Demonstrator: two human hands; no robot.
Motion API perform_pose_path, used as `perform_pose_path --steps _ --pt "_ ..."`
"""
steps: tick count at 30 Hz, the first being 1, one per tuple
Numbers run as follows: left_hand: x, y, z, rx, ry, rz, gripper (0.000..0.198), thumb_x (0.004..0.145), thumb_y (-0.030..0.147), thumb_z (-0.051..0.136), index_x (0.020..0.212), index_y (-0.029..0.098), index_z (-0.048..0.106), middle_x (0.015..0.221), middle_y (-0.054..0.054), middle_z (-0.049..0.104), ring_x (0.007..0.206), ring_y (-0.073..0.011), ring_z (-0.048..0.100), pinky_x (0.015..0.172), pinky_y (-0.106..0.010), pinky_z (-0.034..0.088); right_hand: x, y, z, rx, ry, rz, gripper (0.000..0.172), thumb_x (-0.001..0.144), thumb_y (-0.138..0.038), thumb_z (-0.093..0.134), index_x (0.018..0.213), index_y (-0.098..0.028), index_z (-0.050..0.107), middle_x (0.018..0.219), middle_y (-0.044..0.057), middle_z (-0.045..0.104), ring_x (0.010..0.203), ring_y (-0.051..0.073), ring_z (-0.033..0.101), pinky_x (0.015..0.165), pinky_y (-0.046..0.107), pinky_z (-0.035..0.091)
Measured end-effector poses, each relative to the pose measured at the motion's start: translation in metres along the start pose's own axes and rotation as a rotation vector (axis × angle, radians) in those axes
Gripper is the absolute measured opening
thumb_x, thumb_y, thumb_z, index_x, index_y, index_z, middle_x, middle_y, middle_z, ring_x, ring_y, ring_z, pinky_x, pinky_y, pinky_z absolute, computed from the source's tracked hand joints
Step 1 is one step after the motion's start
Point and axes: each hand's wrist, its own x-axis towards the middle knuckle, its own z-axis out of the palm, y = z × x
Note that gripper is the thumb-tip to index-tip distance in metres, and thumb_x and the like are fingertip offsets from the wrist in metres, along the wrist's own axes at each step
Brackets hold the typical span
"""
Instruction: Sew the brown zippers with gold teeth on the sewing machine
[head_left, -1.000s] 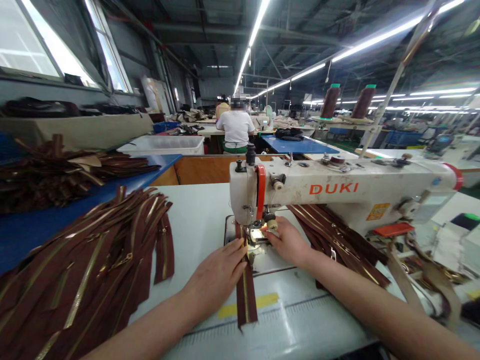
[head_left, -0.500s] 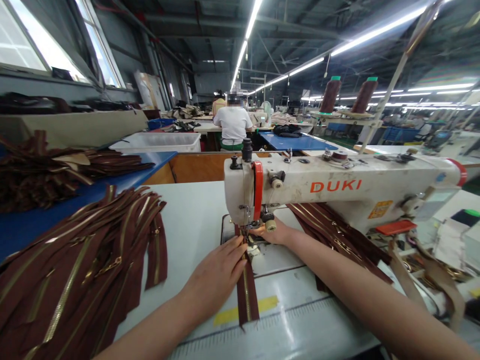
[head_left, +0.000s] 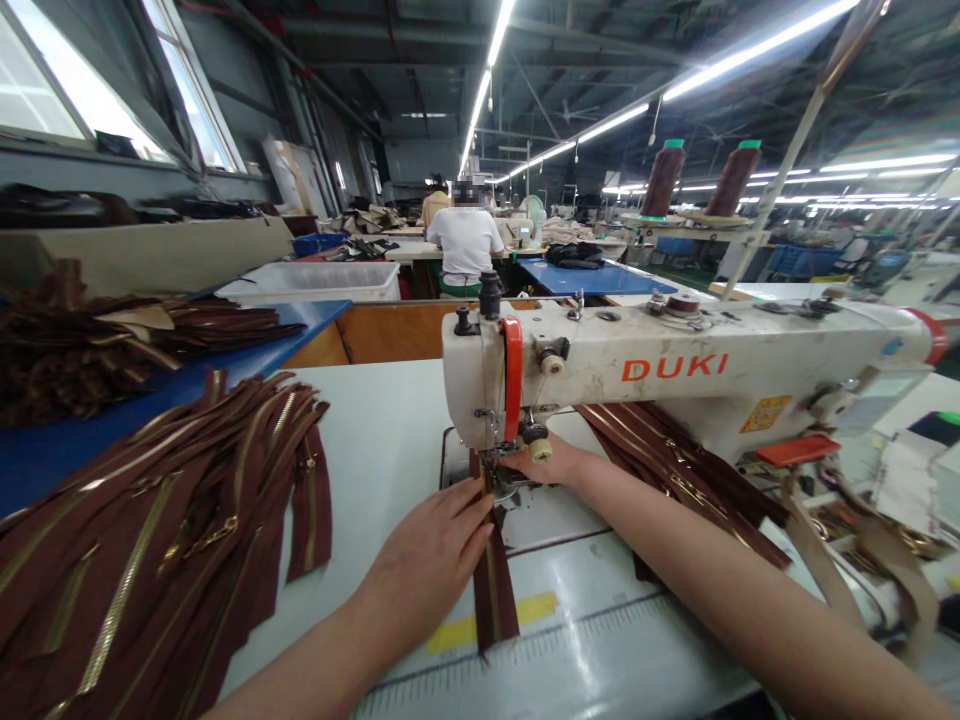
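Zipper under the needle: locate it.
In the head view, the brown zipper runs beneath the needle of the DUKI sewing machine, just right of the left hand.

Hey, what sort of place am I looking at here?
Most likely a factory sewing floor, perhaps for garments or bags. A DUKI industrial sewing machine stands in front, piles of brown zippers lie beside it, and a co-worker sits at a further bench among rows of workstations.

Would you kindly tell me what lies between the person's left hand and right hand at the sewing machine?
In the head view, a brown zipper with gold teeth lies between the left hand and the right hand, passing under the sewing machine head.
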Motion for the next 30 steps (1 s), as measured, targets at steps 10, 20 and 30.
perform_pose_path --steps 10,20,30 --pt "0.0066 -0.0055 0.0063 -0.069 -0.034 -0.052 0.034 0.095 0.024 0.034 0.117 0.014 0.057 0.122 -0.009 0.06 0.114 -0.0205 0.055 0.097 -0.039 0.048 -0.0008 0.0022 0.004 -0.055 0.084 0.024 0.012 0.079 -0.024 0.059 0.084 -0.022 0.07 0.092 0.001 0.072 0.096 0.022 0.063 0.092 0.033 0.047" --pt "0.0057 -0.0065 0.0073 -0.135 -0.076 -0.107 0.035 0.095 0.029 0.036 0.121 0.016 0.055 0.128 -0.009 0.057 0.118 -0.0206 0.053 0.101 -0.04 0.044 0.0007 0.0034 0.0041 -0.045 0.094 0.009 0.016 0.08 -0.028 0.058 0.087 -0.019 0.069 0.092 0.002 0.072 0.092 0.022 0.064 0.09 0.034 0.048" --pt "0.0055 -0.005 0.0086 -0.142 -0.094 -0.131 0.037 0.094 0.031 0.037 0.121 0.015 0.056 0.13 -0.01 0.055 0.12 -0.0212 0.051 0.101 -0.04 0.044 -0.0014 -0.0024 0.0054 -0.042 0.122 0.019 0.015 0.08 -0.024 0.056 0.088 -0.019 0.069 0.089 0.002 0.072 0.088 0.02 0.064 0.088 0.032 0.049"
